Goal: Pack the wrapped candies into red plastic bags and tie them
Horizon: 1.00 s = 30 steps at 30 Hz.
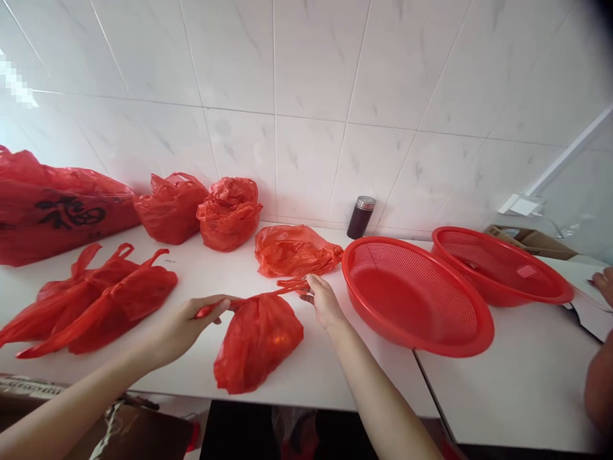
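Note:
A filled red plastic bag (258, 348) rests on the white table near its front edge, its top twisted narrow. My left hand (191, 322) pinches one handle of this bag and pulls it out to the left. On the other side, my right hand (322, 300) has its fingers closed on the opposite handle, drawn out to the right. What fills the bag is hidden, apart from a faint orange glow through the plastic. Just behind it lies a loosely crumpled red bag (292, 249).
Tied red bags (124, 300) lie at the left. Behind them stand more red bags (175, 207) and a large one (62, 211) with a black character. To the right are two red baskets (397, 300), a dark thermos (360, 220) and another person's hand (604, 281).

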Tool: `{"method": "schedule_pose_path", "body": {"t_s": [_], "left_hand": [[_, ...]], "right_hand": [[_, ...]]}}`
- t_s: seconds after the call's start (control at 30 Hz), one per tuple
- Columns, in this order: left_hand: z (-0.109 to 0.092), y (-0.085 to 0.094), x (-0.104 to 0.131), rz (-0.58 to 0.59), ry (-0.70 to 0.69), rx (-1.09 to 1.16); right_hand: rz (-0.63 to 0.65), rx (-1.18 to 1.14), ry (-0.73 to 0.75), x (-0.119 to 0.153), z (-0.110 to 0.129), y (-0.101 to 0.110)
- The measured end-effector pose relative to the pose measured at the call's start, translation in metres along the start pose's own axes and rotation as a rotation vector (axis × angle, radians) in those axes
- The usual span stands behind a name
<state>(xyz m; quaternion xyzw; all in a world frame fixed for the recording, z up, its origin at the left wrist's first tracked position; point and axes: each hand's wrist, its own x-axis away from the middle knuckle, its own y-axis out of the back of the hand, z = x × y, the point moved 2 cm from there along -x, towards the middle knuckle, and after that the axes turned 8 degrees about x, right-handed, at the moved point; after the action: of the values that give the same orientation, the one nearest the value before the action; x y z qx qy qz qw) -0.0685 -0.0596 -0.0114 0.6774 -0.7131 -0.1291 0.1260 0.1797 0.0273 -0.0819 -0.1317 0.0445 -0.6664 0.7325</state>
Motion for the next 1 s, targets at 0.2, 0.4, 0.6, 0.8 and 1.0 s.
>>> {"method": "schedule_pose_path", "body": {"t_s": [0.2,0.4,0.6,0.8,1.0], "left_hand": [[0.037,0.010,0.026,-0.042,0.086,0.105],[0.052,0.008,0.033,-0.020,0.221,0.134],[0.041,-0.014,0.008,-0.115,0.090,0.186],[0.052,-0.055,-0.026,-0.061,-0.072,-0.059],[0.067,-0.060,-0.045,-0.104,0.023,-0.199]], "right_hand": [[-0.071,-0.060,-0.040,-0.023,-0.023,0.016],[-0.086,-0.093,-0.058,-0.028,-0.035,0.021],[0.061,0.099,0.083,-0.003,-0.029,0.001],[0.070,0.909,0.502,0.017,-0.045,-0.029],[0.063,1.089,0.577,-0.003,-0.048,-0.024]]}}
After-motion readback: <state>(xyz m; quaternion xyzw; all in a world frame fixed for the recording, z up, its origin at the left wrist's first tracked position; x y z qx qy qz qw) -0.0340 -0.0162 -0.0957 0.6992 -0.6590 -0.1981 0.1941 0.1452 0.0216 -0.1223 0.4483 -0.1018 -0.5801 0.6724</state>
